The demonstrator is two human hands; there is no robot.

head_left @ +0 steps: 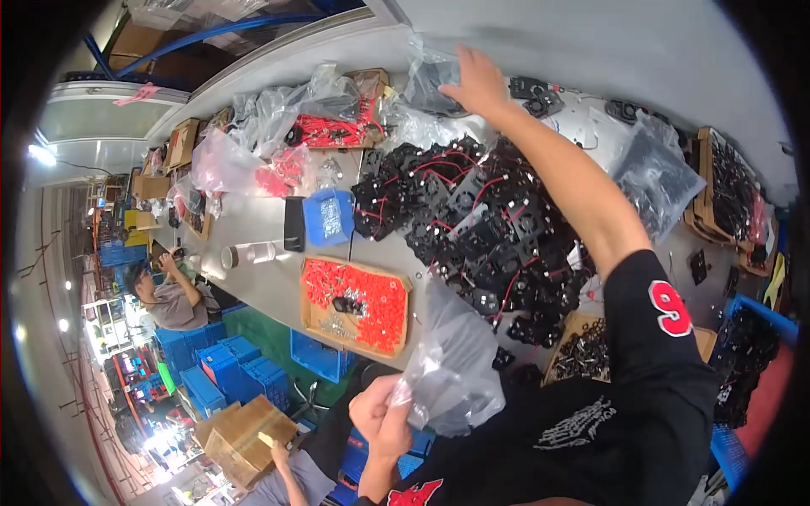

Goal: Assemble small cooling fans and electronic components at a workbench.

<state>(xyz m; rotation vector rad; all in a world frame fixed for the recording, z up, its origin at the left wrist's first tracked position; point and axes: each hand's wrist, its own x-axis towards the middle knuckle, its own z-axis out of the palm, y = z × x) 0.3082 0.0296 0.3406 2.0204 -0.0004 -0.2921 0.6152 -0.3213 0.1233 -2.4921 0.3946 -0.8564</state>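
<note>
The left hand pinches the lower left edge of one clear, crumpled plastic bag, its long axis slightly tilted, narrow end pointing away from the person, in front of the grey bench. The right hand, thumb and fingers spread, reaches one greyish translucent plastic bag; contact is unclear. One shallow cardboard tray holds uncountable red pieces.

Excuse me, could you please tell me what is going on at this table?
A person holds a clear plastic bag in the left hand. The right hand is open at another plastic bag by the wall; whether it grips it is unclear. A heap of black parts with red wires lies on the table, with a cardboard tray of red pieces nearby.
</note>
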